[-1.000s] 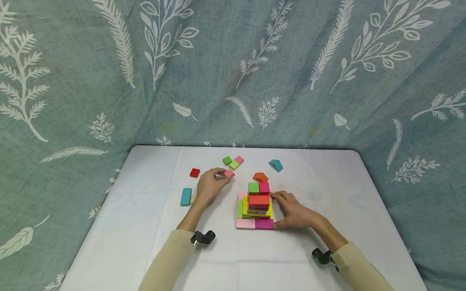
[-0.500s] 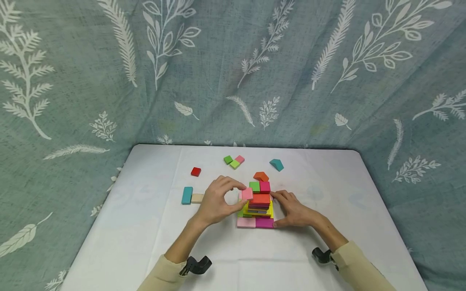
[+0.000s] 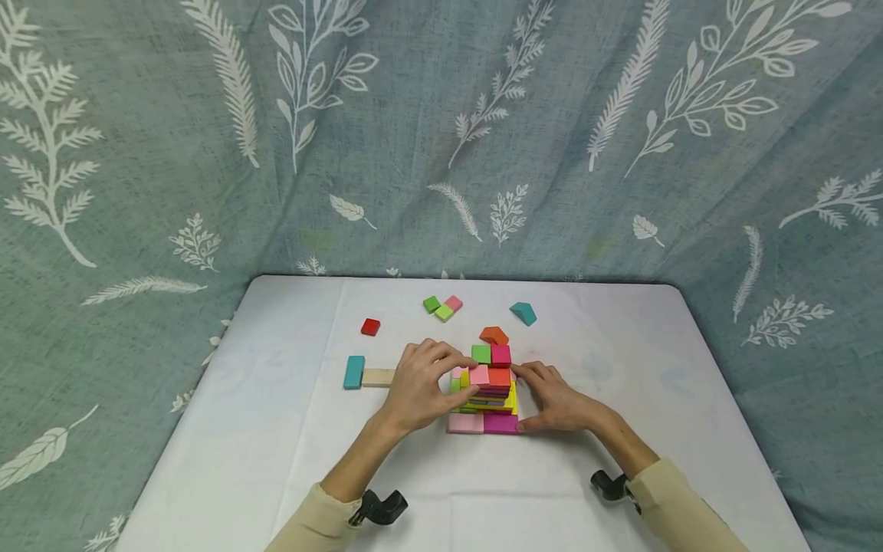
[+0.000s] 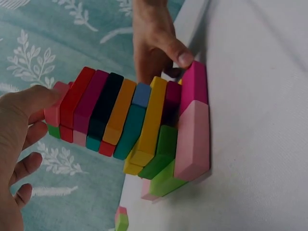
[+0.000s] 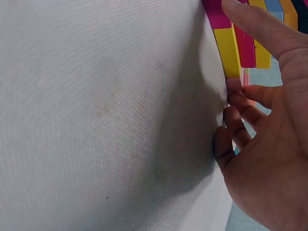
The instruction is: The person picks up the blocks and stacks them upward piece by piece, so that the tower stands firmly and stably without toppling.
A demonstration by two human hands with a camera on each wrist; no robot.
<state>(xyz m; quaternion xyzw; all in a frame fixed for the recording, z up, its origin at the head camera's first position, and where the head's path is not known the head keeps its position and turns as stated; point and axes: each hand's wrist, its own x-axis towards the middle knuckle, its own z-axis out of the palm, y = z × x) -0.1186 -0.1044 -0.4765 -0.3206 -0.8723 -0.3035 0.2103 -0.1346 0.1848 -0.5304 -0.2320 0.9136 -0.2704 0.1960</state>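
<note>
A tower of colourful wooden blocks (image 3: pixel 488 401) stands on the white table, several layers high. My left hand (image 3: pixel 424 387) pinches a small pink block (image 3: pixel 479 375) between thumb and index finger. That block sits right at the tower's top front, against the red block (image 4: pixel 77 98) in the left wrist view. Beside the tower's base is my right hand (image 3: pixel 562 402), its thumb at the end of the magenta block (image 4: pixel 195 82). Its index finger reaches the rear corner of the base. Green and magenta-pink blocks (image 3: pixel 500 355) show at the top rear.
Behind the tower lie an orange block (image 3: pixel 494 335) and a teal block (image 3: pixel 523 313). Small green and pink blocks (image 3: pixel 444 312) cluster farther back. To the left are a red block (image 3: pixel 370 327), a teal slab (image 3: pixel 354 372) and a beige plank (image 3: pixel 377 377).
My left hand has picked up the pink block from the table behind and carried it right and toward me onto the tower's top. My right hand has stayed by the base.
</note>
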